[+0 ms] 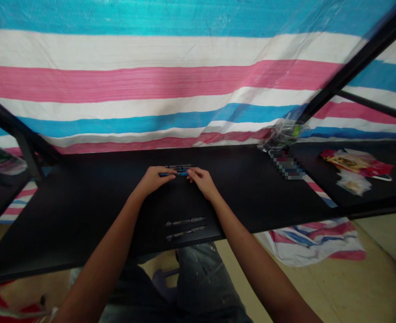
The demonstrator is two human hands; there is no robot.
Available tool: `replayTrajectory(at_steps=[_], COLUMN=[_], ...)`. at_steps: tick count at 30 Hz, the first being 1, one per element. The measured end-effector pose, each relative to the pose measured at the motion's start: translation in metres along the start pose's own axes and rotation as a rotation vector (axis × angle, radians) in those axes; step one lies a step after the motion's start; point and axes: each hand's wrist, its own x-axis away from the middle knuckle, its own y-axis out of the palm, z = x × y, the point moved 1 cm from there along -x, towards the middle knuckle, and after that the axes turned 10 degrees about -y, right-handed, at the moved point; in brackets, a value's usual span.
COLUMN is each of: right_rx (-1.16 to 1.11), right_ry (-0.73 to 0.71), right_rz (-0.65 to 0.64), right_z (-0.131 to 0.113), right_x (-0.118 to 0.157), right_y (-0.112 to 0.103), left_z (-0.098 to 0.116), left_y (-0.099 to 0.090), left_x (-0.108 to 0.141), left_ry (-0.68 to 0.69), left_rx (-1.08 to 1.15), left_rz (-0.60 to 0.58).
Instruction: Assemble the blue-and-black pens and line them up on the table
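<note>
1. Left hand (155, 176): bare, with slim fingers; the nails are too small to make out.
2. Right hand (202, 180): also bare and slim-fingered, with a narrow wrist.
3. Forearms: 2, both uncovered along all that shows, smooth in outline, narrow at the wrists and widening steadily toward the elbows.
4. Trousers (206, 280): they look like denim, a faded grey-blue on the right leg, with small pale flecks or spots scattered over the thigh and softly creased cloth near the knee.
5. Left leg (127, 287): the cloth reads much darker, nearly black-blue, in shadow; its finer texture is too dim to tell.
6. Lap: dark cloth at the bottom edge, blurred, its exact colour unclear.
</note>
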Motion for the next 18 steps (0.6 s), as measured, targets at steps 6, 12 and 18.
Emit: replayTrajectory(at_steps=[6,12,18], right_rx=[-0.043,0.026,-0.011], right_ry=[-0.036,-0.038,-0.011], right_rz=[0.016,-0.005,-0.008], right_z=[-0.0004,-0.0008,-0.0016], right_x=[0.0000,-0.0001,-0.0004], right_y=[0.0024,0.0016,0.0030], left_z=[0.0002,-0.0045,-0.0033], left_y=[-0.0049,-0.0075,-0.0052], left_x=[0.0005,-0.0012,-0.0012], left_ry=[0.010,0.032,0.058], left_rx=[-0.005,-0.047,-0.030], left_rz=[0.024,0.015,0.016])
